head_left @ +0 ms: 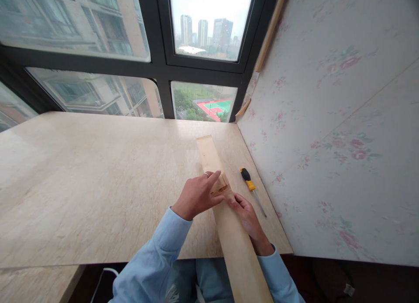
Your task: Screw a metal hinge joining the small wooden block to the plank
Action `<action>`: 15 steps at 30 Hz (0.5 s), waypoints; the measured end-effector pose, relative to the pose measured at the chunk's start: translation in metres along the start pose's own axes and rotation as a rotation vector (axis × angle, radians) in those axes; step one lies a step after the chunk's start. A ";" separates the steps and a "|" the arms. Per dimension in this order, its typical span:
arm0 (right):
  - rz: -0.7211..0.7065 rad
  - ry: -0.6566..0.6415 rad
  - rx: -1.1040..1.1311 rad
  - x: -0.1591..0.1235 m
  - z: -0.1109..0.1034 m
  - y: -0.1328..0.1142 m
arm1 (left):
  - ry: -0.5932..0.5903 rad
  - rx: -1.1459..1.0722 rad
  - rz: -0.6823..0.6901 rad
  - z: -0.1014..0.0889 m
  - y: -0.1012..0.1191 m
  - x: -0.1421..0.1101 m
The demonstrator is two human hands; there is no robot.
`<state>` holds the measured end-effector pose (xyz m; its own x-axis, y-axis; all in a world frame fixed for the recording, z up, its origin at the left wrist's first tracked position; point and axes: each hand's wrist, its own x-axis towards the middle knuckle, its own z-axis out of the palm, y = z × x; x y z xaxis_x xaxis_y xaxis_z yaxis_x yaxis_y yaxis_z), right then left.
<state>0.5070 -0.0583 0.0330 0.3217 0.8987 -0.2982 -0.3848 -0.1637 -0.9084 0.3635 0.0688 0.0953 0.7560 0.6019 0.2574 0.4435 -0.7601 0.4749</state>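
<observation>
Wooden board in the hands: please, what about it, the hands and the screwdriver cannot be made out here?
Head view:
- Wooden board: near end cut off by the bottom edge.
- Board's left edge: partly covered by the left hand.
- Right hand: some fingers hidden behind the board.
- Screwdriver: tip too small to tell its type.

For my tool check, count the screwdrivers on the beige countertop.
1: the black and yellow, metal-shafted screwdriver lies between the long pale wooden board and the white floral wall. The board could hide others.

Dark-framed window (161, 69); floral wallpaper (340, 132) at right; towers (203, 33) outside.
</observation>
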 end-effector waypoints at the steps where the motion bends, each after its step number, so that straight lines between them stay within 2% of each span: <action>1: 0.008 0.007 0.010 -0.001 0.000 -0.001 | 0.019 -0.012 0.002 -0.003 -0.001 -0.002; 6: -0.006 0.042 0.051 -0.005 -0.001 -0.009 | 0.156 -0.193 0.008 -0.004 -0.014 -0.019; 10: -0.049 0.092 0.035 -0.009 -0.002 -0.014 | 0.268 -0.484 -0.024 0.008 -0.028 -0.035; 15: -0.074 0.162 0.020 -0.013 -0.005 -0.018 | 0.359 -0.750 -0.154 0.024 -0.035 -0.044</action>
<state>0.5146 -0.0691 0.0516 0.4839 0.8306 -0.2756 -0.3718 -0.0899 -0.9240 0.3263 0.0627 0.0469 0.4578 0.8234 0.3354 -0.0042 -0.3753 0.9269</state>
